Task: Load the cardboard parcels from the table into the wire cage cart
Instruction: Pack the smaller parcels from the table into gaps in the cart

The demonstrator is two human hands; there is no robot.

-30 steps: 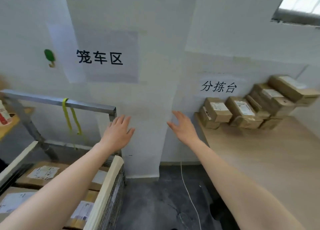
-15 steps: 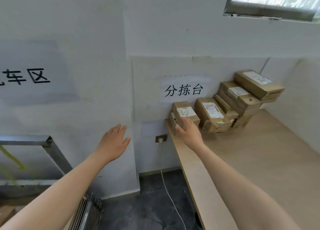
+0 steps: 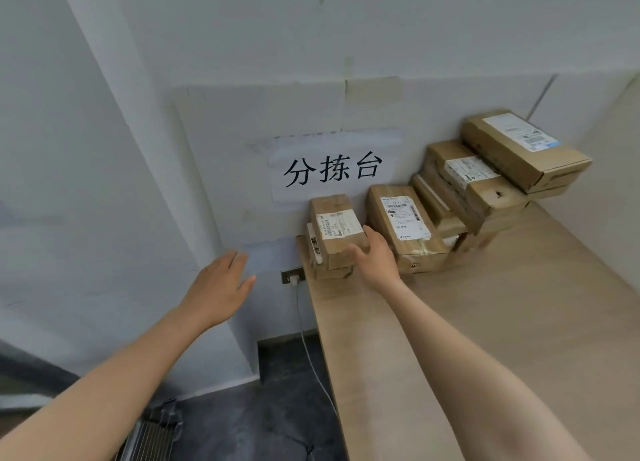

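Observation:
Several brown cardboard parcels with white labels are piled against the wall at the far end of the wooden table [image 3: 502, 322]. The leftmost parcel [image 3: 334, 228] lies on top of another parcel [image 3: 313, 247] at the table's left edge. My right hand [image 3: 375, 258] touches its near right corner, thumb on the front face and fingers along the right side. A larger parcel [image 3: 401, 225] sits just right of that hand. My left hand [image 3: 221, 287] hovers open and empty in front of the wall, left of the table. Only a corner of the wire cage cart [image 3: 156, 433] shows at the bottom left.
A stepped stack of parcels [image 3: 485, 183] rises toward the right corner, with a long box [image 3: 519, 145] on top. A paper sign [image 3: 332, 171] hangs on the wall. A wall socket [image 3: 293, 276] with a white cable sits beside the table edge, above dark floor [image 3: 263, 408].
The view has swung right, away from the cart and toward the table. My right hand has moved forward onto the leftmost parcel. My left hand has followed and stays open in the air.

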